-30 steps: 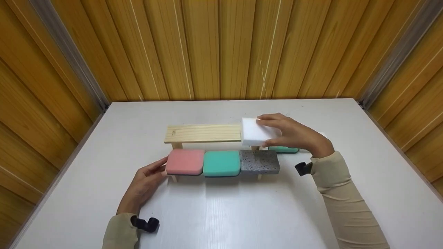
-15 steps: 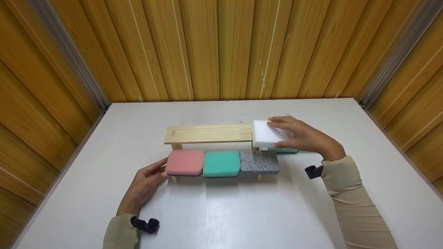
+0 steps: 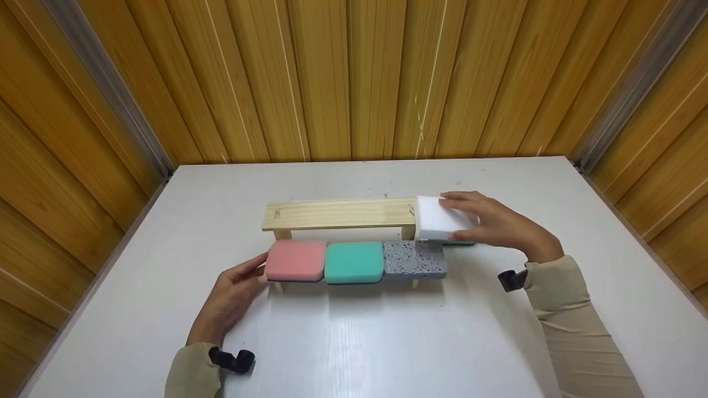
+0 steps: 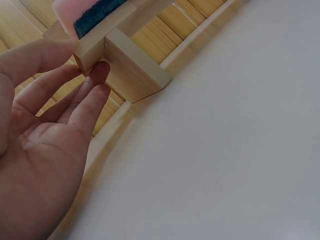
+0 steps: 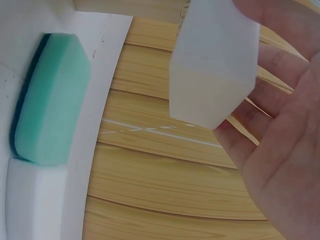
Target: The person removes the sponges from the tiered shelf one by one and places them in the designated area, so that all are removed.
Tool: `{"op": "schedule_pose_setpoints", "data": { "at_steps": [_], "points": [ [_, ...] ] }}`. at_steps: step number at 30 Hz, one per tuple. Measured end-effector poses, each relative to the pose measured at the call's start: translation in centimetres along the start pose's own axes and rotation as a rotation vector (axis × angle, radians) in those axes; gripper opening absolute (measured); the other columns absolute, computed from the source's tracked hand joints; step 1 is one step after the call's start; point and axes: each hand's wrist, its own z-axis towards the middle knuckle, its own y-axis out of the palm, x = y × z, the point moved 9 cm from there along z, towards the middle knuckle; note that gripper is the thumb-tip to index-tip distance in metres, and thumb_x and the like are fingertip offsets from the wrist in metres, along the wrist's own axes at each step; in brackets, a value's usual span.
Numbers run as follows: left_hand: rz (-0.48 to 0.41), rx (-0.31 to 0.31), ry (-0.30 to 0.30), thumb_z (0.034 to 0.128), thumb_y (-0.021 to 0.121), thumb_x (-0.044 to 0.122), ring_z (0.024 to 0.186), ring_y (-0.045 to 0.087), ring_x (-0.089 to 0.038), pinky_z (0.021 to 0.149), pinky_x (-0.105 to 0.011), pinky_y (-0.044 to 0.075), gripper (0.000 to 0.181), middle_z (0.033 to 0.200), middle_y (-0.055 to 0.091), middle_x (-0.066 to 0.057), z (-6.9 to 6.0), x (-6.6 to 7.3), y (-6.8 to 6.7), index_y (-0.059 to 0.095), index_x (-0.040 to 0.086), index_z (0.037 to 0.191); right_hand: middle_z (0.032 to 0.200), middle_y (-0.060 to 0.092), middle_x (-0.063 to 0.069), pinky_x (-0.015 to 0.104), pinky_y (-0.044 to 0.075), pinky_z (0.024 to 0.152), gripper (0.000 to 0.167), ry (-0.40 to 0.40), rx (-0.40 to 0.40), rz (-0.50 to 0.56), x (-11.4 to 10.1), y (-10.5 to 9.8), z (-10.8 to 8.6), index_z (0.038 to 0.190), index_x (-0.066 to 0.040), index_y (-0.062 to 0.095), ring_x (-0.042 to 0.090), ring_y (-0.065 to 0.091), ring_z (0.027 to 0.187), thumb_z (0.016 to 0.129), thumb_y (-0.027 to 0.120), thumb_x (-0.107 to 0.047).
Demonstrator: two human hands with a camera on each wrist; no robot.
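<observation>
My right hand holds a white sponge block, thumb on the near side and fingers on the far side. The block hangs just past the right end of a bare wooden plank on short legs. In front, a pink sponge, a green sponge and a speckled grey block sit in a row on a lower wooden support. At that support's left end, my left hand pinches the wooden board, thumb above and fingertips below. Whether both planks form one stand cannot be seen.
Another green sponge lies on the white table below the right hand, mostly hidden in the head view. A white block lies against it. Wood-patterned panels wall the back and sides.
My right hand has carried the white sponge block rightward and slightly nearer, off the back plank's right end, baring that plank. The left hand has stayed in place.
</observation>
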Motion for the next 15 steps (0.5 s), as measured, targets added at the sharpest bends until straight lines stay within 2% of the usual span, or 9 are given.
{"op": "schedule_pose_setpoints", "data": {
  "at_steps": [7, 15],
  "points": [
    [-0.031, 0.029, -0.009, 0.0879, 0.057, -0.008, 0.125, 0.054, -0.016, 0.102, -0.025, 0.046, 0.057, 0.148, 0.043, -0.012, 0.0, -0.1, -0.3, 0.043, 0.000, 0.142, 0.148, 0.041, 0.018, 0.062, 0.027, 0.111, 0.068, 0.008, 0.016, -0.005, 0.5, -0.3, -0.5, 0.141, 0.000, 0.045, 0.043, 0.032, 0.138, 0.084, 0.074, -0.022],
    [0.043, 0.037, -0.009, 0.0882, 0.057, -0.006, 0.126, 0.053, -0.015, 0.102, -0.024, 0.046, 0.055, 0.149, 0.042, -0.010, 0.0, 0.0, -0.2, 0.046, 0.002, 0.141, 0.149, 0.040, 0.018, 0.061, 0.027, 0.111, 0.069, 0.026, 0.021, -0.007, 1.2, -0.4, -1.0, 0.141, 0.001, 0.044, 0.041, 0.031, 0.139, 0.083, 0.075, -0.021]
  ]
}}
